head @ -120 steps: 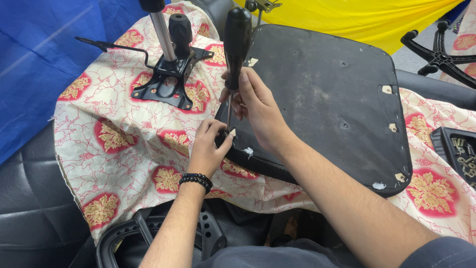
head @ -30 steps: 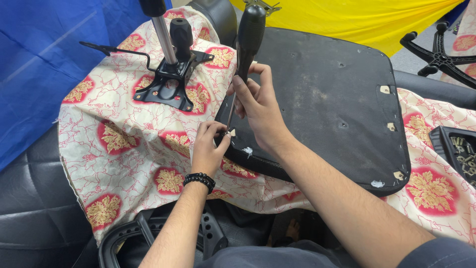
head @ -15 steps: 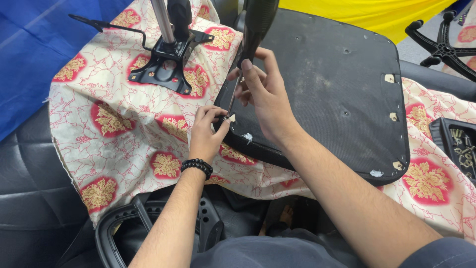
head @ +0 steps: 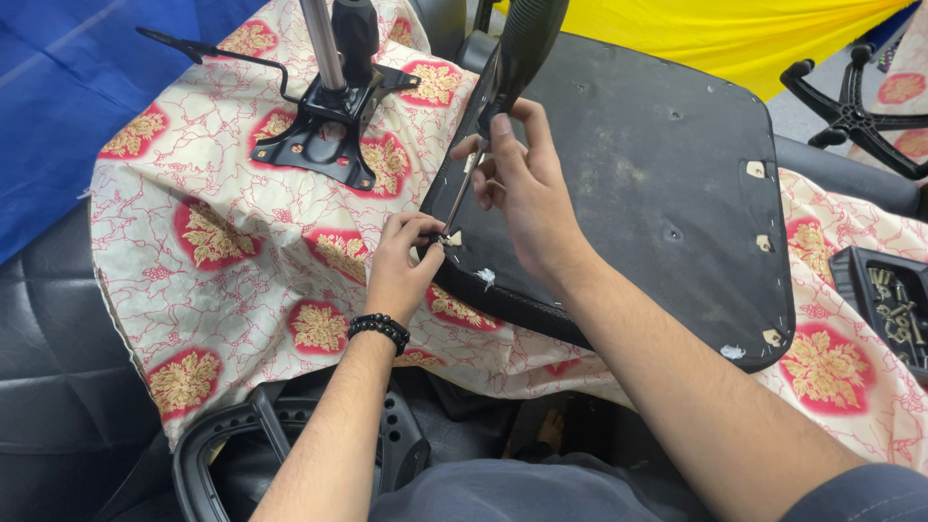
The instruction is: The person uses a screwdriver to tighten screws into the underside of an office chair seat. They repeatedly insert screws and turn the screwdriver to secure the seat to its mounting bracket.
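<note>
A black chair seat (head: 667, 193) lies upside down on a floral cloth (head: 232, 251). My right hand (head: 527, 193) grips the thick black handle of a screwdriver (head: 503, 87), whose thin shaft slants down to the seat's near left edge. My left hand (head: 401, 256), with a black bead bracelet at the wrist, pinches the shaft's tip against a small pale tag on that edge. Whether a screw sits under the tip is hidden by my fingers.
A black metal chair mechanism with a chrome gas cylinder (head: 329, 106) stands on the cloth at the back left. A black tray of screws (head: 894, 300) sits at the right edge. A black star base (head: 855, 106) lies at the far right. A black plastic armrest frame (head: 290, 445) is below.
The view has shifted closer and lower. My right hand has slid a little up the screwdriver handle; my left hand stays pinched at the tip on the seat's edge.
</note>
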